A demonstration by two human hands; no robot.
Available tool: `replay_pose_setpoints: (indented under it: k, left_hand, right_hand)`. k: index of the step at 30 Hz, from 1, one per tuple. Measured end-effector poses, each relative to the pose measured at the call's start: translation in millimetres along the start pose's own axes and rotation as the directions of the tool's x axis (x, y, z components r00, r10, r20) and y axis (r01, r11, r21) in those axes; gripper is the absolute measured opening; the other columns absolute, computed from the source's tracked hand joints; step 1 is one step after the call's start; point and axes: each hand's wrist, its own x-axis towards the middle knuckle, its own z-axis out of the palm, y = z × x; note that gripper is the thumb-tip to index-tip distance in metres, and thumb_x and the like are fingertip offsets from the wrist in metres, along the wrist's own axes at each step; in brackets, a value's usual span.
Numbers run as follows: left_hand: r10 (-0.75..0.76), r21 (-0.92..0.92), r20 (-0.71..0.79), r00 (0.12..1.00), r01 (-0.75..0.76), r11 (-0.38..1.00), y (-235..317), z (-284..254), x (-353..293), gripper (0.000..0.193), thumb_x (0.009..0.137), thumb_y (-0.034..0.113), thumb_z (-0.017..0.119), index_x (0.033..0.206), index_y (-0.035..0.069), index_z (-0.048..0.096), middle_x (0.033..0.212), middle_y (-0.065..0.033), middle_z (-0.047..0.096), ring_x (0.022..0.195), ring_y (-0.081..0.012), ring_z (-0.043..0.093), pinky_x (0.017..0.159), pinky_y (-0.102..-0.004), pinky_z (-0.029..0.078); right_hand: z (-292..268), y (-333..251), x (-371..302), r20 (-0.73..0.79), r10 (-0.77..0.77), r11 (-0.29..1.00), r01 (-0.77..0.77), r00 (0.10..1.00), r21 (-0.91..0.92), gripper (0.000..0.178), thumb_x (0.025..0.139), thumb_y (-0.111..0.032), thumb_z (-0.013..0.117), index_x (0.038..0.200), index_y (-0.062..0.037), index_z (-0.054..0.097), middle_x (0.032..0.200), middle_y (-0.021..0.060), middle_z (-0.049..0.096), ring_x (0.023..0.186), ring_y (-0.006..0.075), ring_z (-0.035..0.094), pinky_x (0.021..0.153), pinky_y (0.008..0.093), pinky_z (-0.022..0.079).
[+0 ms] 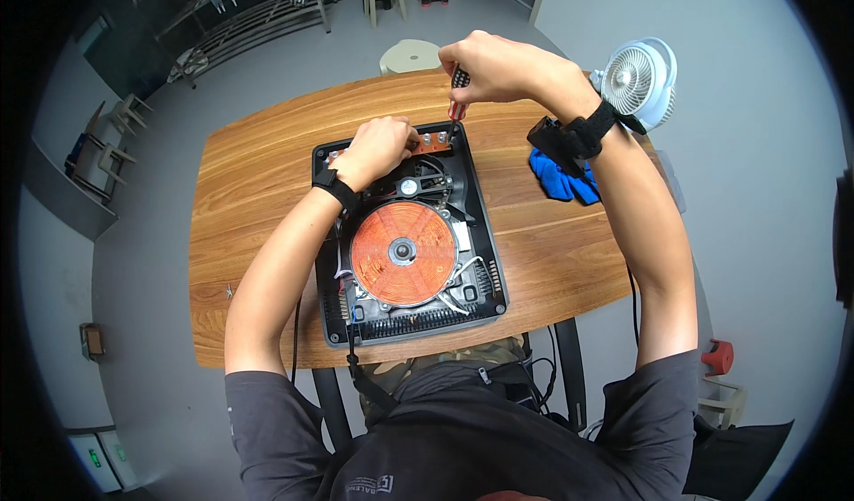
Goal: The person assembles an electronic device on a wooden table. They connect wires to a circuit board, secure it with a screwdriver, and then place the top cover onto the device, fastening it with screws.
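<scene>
Induction cooktop [405,230] sits open on our table [551,256], close to its near edge, prob. so we reach in easily. Long axis runs away from us, far end slightly left; round coil [382,265] faces up, nearer us. Hands are apart: L hand [382,148] at orange strip [432,146] at far end, prob. steadying it, can't tell if pinching; R hand [495,67] clamped round screwdriver [457,110], approx. upright, prob. keeping it straight over that corner.
</scene>
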Motion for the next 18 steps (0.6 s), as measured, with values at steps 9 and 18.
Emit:
replay_pose_setpoints:
  k: [9,18]
  left_hand:
    - [0.007,0.005,-0.012,1.000,-0.007,1.000,-2,3,0,0.030,0.080,0.010,0.077,0.109,0.009,0.078,0.106,-0.0090,0.072,0.101,-0.0326,0.069,0.088,-0.0443,0.056]
    - [-0.001,0.024,-0.018,1.000,0.002,1.000,-3,3,-1,0.029,0.080,0.010,0.077,0.109,0.009,0.078,0.105,-0.0095,0.072,0.101,-0.0337,0.069,0.088,-0.0451,0.056]
  right_hand:
    - [1,-3,0,0.005,-0.008,1.000,0.008,1.000,-0.019,0.033,0.081,-0.022,0.079,0.098,0.0035,0.067,0.081,0.0214,0.071,0.079,0.0375,0.070,0.072,0.0435,0.057]
    - [-2,-21,2,0.081,0.053,0.998,-0.050,0.995,-0.047,0.039,0.082,-0.022,0.078,0.106,0.0046,0.062,0.089,0.0213,0.072,0.085,0.0387,0.071,0.074,0.0446,0.058]
